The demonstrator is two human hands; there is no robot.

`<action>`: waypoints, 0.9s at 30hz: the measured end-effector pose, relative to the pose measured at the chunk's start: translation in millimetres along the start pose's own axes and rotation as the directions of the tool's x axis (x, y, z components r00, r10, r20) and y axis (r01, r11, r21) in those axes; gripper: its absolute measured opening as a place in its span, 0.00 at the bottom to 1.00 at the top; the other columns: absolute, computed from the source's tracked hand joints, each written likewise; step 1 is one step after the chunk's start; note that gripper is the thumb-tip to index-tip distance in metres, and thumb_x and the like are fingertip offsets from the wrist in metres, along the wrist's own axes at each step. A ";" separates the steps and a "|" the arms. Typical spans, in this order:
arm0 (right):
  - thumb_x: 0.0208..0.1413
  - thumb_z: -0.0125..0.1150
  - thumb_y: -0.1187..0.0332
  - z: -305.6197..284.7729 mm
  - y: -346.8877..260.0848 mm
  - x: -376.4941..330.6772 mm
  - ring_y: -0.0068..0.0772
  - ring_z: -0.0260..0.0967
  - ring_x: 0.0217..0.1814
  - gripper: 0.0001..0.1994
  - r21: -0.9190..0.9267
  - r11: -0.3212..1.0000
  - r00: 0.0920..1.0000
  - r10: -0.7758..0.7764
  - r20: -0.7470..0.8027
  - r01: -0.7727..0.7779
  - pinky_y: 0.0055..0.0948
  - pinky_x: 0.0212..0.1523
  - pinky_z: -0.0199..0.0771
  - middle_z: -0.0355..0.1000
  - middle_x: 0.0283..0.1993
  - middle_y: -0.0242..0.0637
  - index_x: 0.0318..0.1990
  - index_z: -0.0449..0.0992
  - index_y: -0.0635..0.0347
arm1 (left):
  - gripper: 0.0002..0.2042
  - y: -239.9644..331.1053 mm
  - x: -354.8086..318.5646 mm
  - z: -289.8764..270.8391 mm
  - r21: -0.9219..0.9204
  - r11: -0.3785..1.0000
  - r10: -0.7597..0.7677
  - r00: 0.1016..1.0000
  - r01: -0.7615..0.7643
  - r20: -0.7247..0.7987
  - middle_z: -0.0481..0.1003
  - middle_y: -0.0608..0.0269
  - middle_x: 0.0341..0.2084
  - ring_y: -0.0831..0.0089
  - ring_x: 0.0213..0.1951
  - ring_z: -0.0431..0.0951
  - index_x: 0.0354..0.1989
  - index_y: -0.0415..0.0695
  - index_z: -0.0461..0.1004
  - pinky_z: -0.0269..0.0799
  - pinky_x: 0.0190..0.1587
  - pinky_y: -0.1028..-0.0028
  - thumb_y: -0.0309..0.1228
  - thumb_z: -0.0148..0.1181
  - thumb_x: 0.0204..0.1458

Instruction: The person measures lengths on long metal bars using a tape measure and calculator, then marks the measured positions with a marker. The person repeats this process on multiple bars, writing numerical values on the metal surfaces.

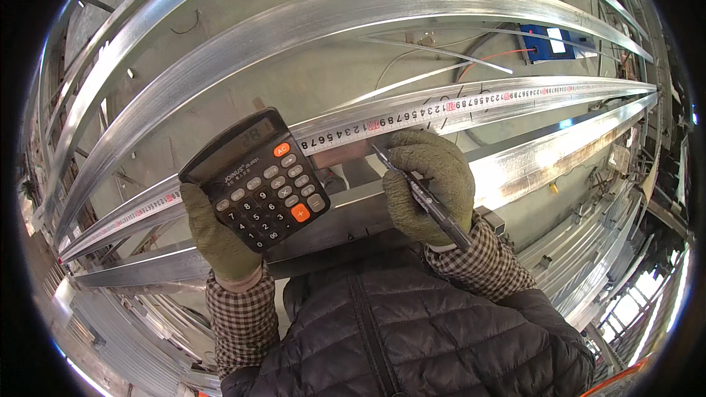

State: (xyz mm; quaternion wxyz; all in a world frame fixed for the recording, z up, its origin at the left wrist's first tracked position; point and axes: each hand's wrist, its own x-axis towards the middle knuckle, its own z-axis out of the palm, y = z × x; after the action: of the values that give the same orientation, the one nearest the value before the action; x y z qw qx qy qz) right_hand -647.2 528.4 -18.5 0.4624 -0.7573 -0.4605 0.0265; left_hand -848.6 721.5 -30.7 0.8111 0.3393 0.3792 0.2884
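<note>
The left grip, in a green glove, grasps a black calculator by its eight o'clock side; the calculator sits at nine o'clock from the view's centre. The right grip, gloved alike, is closed around a dark pen at four o'clock, its tip aimed between ten and eleven o'clock, near a ruled tape. That tape stretches along a shiny metal bar, from between eight and nine o'clock to between two and three. A blue box stands at two o'clock.
</note>
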 end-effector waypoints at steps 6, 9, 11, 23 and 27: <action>0.51 0.74 0.81 2.1 2.1 0.1 0.53 0.86 0.53 0.13 -0.051 0.999 0.999 0.006 0.039 -0.004 0.45 0.55 0.85 0.85 0.47 0.50 0.45 0.84 0.64 | 0.31 1.2 -1.3 -0.9 -0.041 0.999 -0.007 1.000 0.007 -0.012 0.85 0.49 0.57 0.59 0.52 0.91 0.69 0.41 0.76 0.94 0.50 0.60 0.57 0.48 0.78; 0.51 0.76 0.80 1.6 1.5 0.1 0.52 0.85 0.54 0.13 -0.075 0.997 0.999 0.012 0.041 -0.009 0.46 0.57 0.85 0.86 0.46 0.49 0.44 0.85 0.63 | 0.31 1.2 0.4 -2.9 -0.064 0.998 -0.010 0.999 0.012 0.033 0.85 0.48 0.57 0.59 0.52 0.91 0.70 0.41 0.76 0.94 0.50 0.59 0.57 0.48 0.79; 0.51 0.76 0.80 1.3 1.0 0.3 0.52 0.85 0.54 0.13 -0.096 0.995 0.999 0.018 0.041 -0.014 0.46 0.58 0.85 0.86 0.46 0.47 0.44 0.85 0.62 | 0.30 0.7 1.3 -4.7 -0.074 0.997 -0.006 0.998 0.011 0.067 0.85 0.48 0.57 0.59 0.52 0.91 0.70 0.40 0.76 0.94 0.50 0.60 0.56 0.48 0.79; 0.51 0.81 0.77 3.1 0.2 -3.1 0.48 0.87 0.47 0.13 -0.075 0.997 0.999 -0.006 -0.044 0.002 0.43 0.51 0.86 0.86 0.42 0.43 0.42 0.83 0.58 | 0.31 -0.1 3.0 -6.8 -0.028 1.000 0.007 0.999 -0.006 0.034 0.85 0.48 0.58 0.59 0.52 0.91 0.69 0.40 0.76 0.94 0.50 0.61 0.57 0.48 0.79; 0.52 0.81 0.77 2.8 0.0 -8.8 0.50 0.88 0.45 0.13 0.098 0.990 0.988 0.107 -0.110 -0.097 0.44 0.49 0.88 0.86 0.41 0.46 0.42 0.82 0.58 | 0.32 0.1 2.3 -9.6 -0.051 0.999 -0.015 0.996 0.020 0.085 0.85 0.48 0.58 0.59 0.52 0.91 0.71 0.40 0.75 0.94 0.52 0.61 0.57 0.47 0.79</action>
State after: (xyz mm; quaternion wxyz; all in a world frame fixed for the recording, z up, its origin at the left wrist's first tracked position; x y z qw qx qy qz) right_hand -653.6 523.9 -23.4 0.5208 -0.7578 -0.3920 0.0281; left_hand -855.2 726.4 -36.2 0.8374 0.3268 0.3399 0.2765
